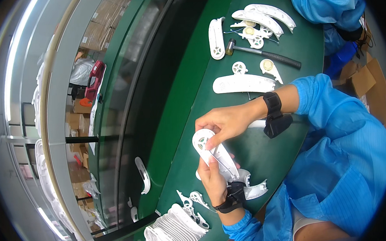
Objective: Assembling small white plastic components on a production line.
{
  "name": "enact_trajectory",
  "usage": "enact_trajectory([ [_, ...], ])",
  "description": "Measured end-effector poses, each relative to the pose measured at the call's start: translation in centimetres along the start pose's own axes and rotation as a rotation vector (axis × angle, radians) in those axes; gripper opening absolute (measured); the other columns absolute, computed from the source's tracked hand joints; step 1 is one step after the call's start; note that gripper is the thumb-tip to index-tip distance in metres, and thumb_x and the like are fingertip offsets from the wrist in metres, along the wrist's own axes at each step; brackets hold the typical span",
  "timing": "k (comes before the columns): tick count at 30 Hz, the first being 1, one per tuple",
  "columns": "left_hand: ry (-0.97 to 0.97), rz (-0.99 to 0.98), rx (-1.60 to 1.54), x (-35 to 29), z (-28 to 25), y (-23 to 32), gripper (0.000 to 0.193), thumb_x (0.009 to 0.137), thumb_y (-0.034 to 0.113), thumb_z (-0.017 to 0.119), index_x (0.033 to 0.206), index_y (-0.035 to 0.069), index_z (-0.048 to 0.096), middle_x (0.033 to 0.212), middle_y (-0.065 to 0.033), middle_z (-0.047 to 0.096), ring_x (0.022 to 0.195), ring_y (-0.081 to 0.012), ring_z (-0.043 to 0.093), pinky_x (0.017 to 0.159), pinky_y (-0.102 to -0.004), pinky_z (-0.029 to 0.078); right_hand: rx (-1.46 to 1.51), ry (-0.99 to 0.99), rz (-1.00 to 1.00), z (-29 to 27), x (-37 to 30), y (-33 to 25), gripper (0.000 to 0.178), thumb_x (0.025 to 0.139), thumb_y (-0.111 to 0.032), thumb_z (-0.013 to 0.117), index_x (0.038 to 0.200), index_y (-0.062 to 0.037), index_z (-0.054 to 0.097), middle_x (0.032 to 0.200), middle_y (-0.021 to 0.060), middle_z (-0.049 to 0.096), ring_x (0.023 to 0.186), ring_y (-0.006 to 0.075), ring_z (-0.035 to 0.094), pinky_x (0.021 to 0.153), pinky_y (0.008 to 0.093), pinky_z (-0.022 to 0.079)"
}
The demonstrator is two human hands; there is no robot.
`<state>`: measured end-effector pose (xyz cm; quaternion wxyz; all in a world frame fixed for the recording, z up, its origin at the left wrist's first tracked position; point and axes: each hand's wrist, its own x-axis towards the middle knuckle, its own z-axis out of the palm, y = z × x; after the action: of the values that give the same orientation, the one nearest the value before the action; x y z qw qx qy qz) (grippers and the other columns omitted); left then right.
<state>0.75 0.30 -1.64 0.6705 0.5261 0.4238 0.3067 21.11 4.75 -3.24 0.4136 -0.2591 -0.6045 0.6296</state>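
Note:
Both my hands hold a long white plastic shell (225,157) with a rounded end, a round grille-like opening and a thin dark wire along its inside. My right hand (222,122) grips the rounded end, its thumb pressed beside the opening and its fingers curled round the far rim. Lower down, my left hand (212,181) clasps the shell's side, the thumb lying near the wire. Close to my left wrist lie white curved pieces (255,190), partly hidden by the wrist and the black strap on it.
A mallet (264,55) lies on the green table (201,103), near curved white shells (244,84) and small round-ended parts (269,67). A stack of white shells (175,227) stands at the bottom. Another person's blue sleeve (327,2) is at upper right. One shell (142,174) rests on the belt.

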Motion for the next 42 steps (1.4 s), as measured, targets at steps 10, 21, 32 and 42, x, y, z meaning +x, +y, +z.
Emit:
enact_trajectory([
  [10, -0.036, 0.000, 0.090, 0.2, 1.0, -0.2, 0.041, 0.102, 0.034, 0.042, 0.114, -0.005, 0.049, 0.078, -0.0154, 0.063, 0.055, -0.0225, 0.064, 0.049, -0.0308, 0.052, -0.327, 0.027, -0.013, -0.5, 0.2, 0.1, 0.043, 0.098, -0.038, 0.054, 0.085, 0.0017, 0.066, 0.076, 0.0119, 0.067, 0.070, 0.0193, 0.064, 0.065, 0.0333, 0.048],
  [21, 0.194, 0.316, 0.346, 1.1, -2.3, -0.1, 0.061, 0.101, 0.034, 0.044, 0.146, -0.004, 0.030, 0.140, -0.0220, 0.047, 0.133, -0.0315, 0.043, 0.111, -0.0457, 0.031, -0.203, 0.310, 0.103, -4.7, 1.4, 0.3, 0.050, 0.099, -0.046, 0.049, 0.091, -0.0009, 0.068, 0.076, 0.0049, 0.066, 0.064, 0.0127, 0.059, 0.058, 0.0268, 0.047],
  [32, 0.543, 0.194, 0.647, 4.1, -16.0, 0.1, 0.045, 0.096, 0.023, 0.058, 0.127, -0.009, 0.053, 0.128, -0.0215, 0.058, 0.119, -0.0295, 0.056, 0.102, -0.0376, 0.041, -1.362, 0.558, 0.378, -16.7, -1.9, -0.5, 0.028, 0.086, -0.030, 0.065, 0.099, -0.0053, 0.071, 0.087, 0.0123, 0.071, 0.083, 0.0293, 0.067, 0.075, 0.0413, 0.051],
  [42, 0.730, 0.055, 1.359, 12.1, -26.1, -2.0, 0.053, 0.089, 0.030, 0.063, 0.126, -0.006, 0.054, 0.134, -0.0271, 0.051, 0.123, -0.0422, 0.049, 0.104, -0.0444, 0.039, -1.584, 0.357, 0.050, -19.7, -2.3, 1.8, 0.038, 0.083, -0.020, 0.067, 0.119, -0.0068, 0.063, 0.123, 0.0078, 0.062, 0.119, 0.0250, 0.053, 0.105, 0.0466, 0.033],
])
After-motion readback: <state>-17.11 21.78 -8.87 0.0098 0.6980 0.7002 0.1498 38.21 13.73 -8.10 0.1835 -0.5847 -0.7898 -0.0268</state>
